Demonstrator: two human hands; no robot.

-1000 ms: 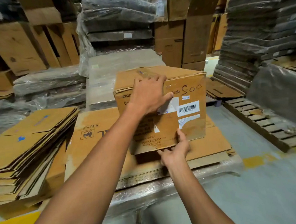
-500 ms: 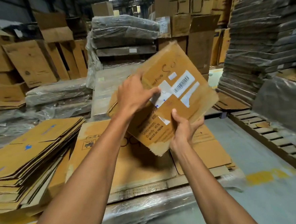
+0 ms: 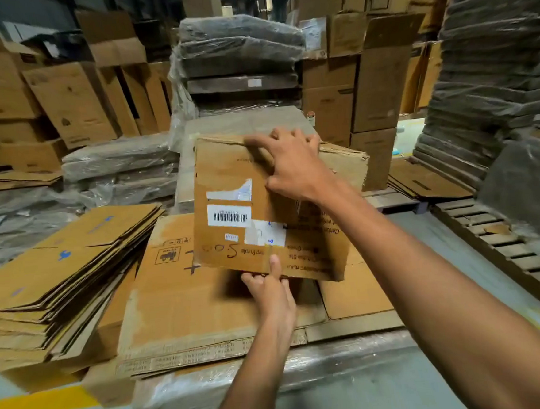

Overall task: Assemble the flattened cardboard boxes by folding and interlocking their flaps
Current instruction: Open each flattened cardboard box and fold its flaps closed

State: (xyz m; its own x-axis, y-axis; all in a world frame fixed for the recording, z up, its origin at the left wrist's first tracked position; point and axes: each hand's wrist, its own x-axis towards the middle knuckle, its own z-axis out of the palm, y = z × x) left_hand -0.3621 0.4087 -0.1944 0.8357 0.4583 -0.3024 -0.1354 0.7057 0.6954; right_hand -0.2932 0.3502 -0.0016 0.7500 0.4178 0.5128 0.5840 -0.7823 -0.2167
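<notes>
Warehouse stacks of flattened cardboard [image 3: 224, 303] lie under the box [image 3: 247, 212], now flipped label-upside-down. Nearest, the left hand [image 3: 269, 287] pinches its lower edge; beyond, the right hand [image 3: 295, 167] clamps its top edge, so flap folding likely follows.

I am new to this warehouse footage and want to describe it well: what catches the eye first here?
First, the cardboard box held upright in the centre, its barcode label facing the camera and its handwriting upside down. The right hand grips its top edge, the left hand its bottom edge. To the left lies a tall stack of flattened boxes.
</notes>
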